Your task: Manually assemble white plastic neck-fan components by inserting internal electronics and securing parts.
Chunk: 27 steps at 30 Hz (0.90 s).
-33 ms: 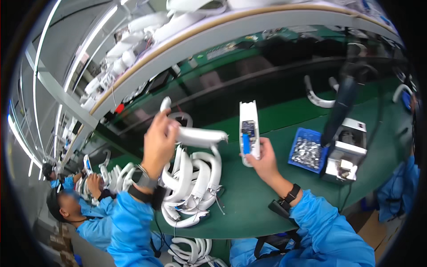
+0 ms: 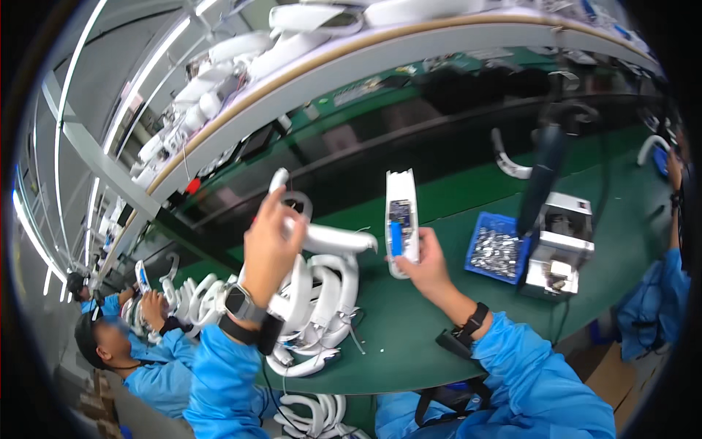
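My left hand (image 2: pixel 270 245) is closed around a white curved plastic shell (image 2: pixel 340 240); part of the shell is hidden behind my fingers, and a thin loop shows beside it. This shell is over a heap of similar white curved parts (image 2: pixel 323 289) on the green table. With thumb and fingers, my right hand (image 2: pixel 428 267) grips the lower end of a long white housing (image 2: pixel 404 192). The housing's open face is turned up, showing a dark circuit board (image 2: pixel 400 211) and a blue block (image 2: pixel 396 238).
Right of my right hand stands a blue tray (image 2: pixel 477 268) of small shiny metal parts, beside a silver box-shaped device (image 2: pixel 569 219). A dark tool (image 2: pixel 540 175) hangs above them. Ahead runs a shelf (image 2: pixel 409 31) loaded with white parts. A co-worker (image 2: pixel 150 358) sits at left.
The view has shifted slightly, and my left hand with its white curved shell has come a little to the right, toward the housing. Both holds are the same.
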### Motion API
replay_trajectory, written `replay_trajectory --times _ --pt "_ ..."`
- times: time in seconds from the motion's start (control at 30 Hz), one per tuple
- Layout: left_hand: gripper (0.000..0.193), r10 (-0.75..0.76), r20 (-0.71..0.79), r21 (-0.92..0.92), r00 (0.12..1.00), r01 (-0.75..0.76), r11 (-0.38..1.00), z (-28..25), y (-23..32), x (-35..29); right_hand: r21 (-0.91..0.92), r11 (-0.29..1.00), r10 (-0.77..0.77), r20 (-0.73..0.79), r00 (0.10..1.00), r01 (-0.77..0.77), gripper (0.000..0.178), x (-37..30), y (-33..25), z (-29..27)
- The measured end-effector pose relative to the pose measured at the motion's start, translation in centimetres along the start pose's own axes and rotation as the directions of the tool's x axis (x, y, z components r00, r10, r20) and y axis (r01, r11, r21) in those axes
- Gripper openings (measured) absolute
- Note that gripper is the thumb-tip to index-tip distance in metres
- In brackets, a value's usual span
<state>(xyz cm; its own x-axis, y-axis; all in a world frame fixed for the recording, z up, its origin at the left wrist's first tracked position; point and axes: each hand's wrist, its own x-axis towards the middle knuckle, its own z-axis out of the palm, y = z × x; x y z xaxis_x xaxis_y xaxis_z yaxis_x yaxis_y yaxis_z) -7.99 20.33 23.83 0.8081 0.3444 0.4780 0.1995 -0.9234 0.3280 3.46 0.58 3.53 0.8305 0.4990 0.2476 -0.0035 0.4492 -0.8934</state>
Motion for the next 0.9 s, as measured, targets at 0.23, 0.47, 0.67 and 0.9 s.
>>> replay_trajectory --times 0.23,0.47,0.67,0.9 --pt "0.095 0.251 -0.245 -0.194 0.937 -0.301 0.934 5.1 8.4 -6.9 -0.304 0.941 -0.084 0.206 0.975 0.146 0.063 -5.7 -7.3 -2.7" --pt "0.041 0.230 0.384 -0.810 0.894 0.207 0.549 4.7 8.6 -9.0 -0.408 0.898 0.280 0.247 0.928 -0.162 0.049 -12.8 -14.8 -9.6" --pt "0.036 0.338 0.542 -0.639 0.769 0.117 0.760 4.0 8.6 -9.2 -0.558 0.818 0.129 0.416 0.900 0.141 0.055 -14.8 -17.7 -10.8" --pt "0.042 0.450 0.626 -0.734 0.636 0.288 0.615 3.5 8.9 -9.7 -0.449 0.885 0.112 0.457 0.882 0.120 0.055 -15.9 -16.8 -11.3"
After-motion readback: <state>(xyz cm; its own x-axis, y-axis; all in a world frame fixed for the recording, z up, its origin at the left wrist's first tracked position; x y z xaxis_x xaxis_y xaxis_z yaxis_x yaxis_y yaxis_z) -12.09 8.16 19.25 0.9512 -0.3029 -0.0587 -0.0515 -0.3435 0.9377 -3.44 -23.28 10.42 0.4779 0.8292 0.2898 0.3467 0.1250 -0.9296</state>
